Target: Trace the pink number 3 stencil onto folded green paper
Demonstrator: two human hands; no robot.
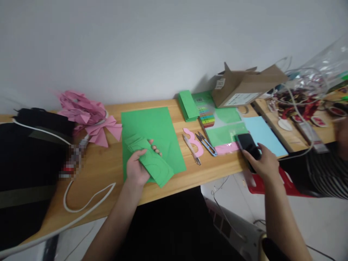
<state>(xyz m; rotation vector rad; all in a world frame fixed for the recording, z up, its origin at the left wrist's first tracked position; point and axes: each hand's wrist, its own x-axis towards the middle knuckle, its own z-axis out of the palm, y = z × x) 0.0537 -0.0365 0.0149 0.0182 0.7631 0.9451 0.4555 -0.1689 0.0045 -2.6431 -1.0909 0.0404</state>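
My left hand (138,166) is closed around a stack of folded green paper (156,165) with faint curved lines drawn on it. Beneath it lies a large green sheet (146,121) on the table. My right hand (262,159) grips a dark smartphone (248,144) at the table's front edge, over the corner of a clear packet of coloured paper (227,134). Between the hands are a pink curvy paper cutout (196,142), a pen (192,150) resting against it, and blue-handled thread snips (207,144). A folded green paper strip (188,105) sits behind them.
Pink paper bows (81,112) are heaped at the left beside a black bag (29,163). A white cable (89,208) loops over the left front edge. An open cardboard box (241,87) stands at the back, with light-blue paper (263,132) nearby. Another person's striped sleeve (328,172) is at far right.
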